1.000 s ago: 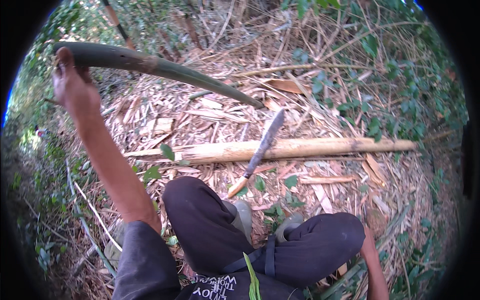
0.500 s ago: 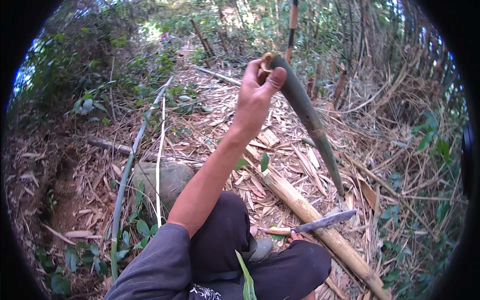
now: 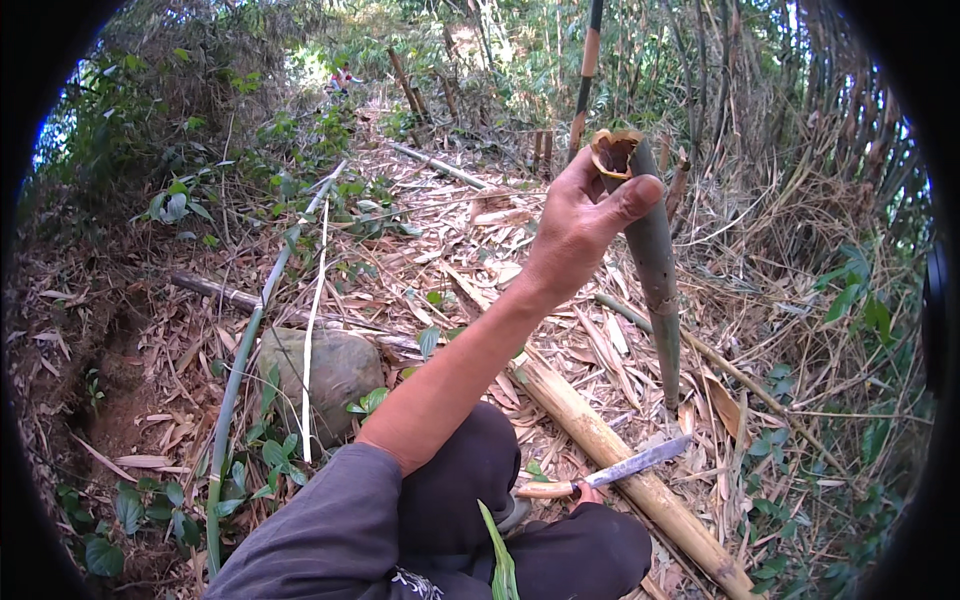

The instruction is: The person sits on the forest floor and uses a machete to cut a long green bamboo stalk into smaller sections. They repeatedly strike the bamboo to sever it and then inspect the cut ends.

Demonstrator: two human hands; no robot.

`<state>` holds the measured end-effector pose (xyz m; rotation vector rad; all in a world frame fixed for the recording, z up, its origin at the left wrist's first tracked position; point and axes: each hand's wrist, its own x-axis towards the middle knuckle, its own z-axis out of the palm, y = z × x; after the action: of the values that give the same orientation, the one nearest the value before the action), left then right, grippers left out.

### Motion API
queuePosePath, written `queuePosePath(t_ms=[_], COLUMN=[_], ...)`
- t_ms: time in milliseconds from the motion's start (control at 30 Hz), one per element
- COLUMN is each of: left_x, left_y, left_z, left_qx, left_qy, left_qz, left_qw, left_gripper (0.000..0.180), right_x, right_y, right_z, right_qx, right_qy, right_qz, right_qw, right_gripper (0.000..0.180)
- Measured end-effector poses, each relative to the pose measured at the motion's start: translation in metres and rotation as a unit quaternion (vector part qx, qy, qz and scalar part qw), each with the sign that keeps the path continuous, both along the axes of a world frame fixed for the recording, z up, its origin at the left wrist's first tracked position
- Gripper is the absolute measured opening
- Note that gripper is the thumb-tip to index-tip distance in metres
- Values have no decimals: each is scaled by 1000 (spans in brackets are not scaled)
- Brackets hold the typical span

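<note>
Bamboo section [image 3: 653, 258] slants downward, gripped at its open upper end by the left hand [image 3: 592, 222]; firm thumb pressure would steady it. Right hand [image 3: 589, 494] is at the machete [image 3: 642, 461] across the pale pole [image 3: 578, 412]; its closure cannot be told.

bamboo tube [image 3: 656, 275]: smooth, matt | blade [image 3: 640, 462]: mottled metal | handle [image 3: 544, 490]: smooth wood | sleeve [image 3: 310, 520]: matt cloth

Left fingers [image 3: 576, 178] around green bamboo [image 3: 655, 268], machete [image 3: 630, 467] across pale pole [image 3: 572, 404].
</note>
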<state>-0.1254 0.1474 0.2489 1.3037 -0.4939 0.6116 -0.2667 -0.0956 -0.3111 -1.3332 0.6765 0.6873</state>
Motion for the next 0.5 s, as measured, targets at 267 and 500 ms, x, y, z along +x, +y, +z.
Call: queuePosePath(t_ms=[267,500], left_x=[0,-3], left_y=[-17,-42], left_z=[-4,-6], left_qx=[-57,-116], left_qy=[-22,-75], left_qz=[-21,-64], left_qw=[998,988], left_gripper=[54,40], right_x=[-45,-74], right_y=[-47,-101], right_z=[63,142], right_qx=[209,175], right_qy=[46,-12], right_qz=[-65,-100], right_qw=[975,980], right_gripper=[39,34])
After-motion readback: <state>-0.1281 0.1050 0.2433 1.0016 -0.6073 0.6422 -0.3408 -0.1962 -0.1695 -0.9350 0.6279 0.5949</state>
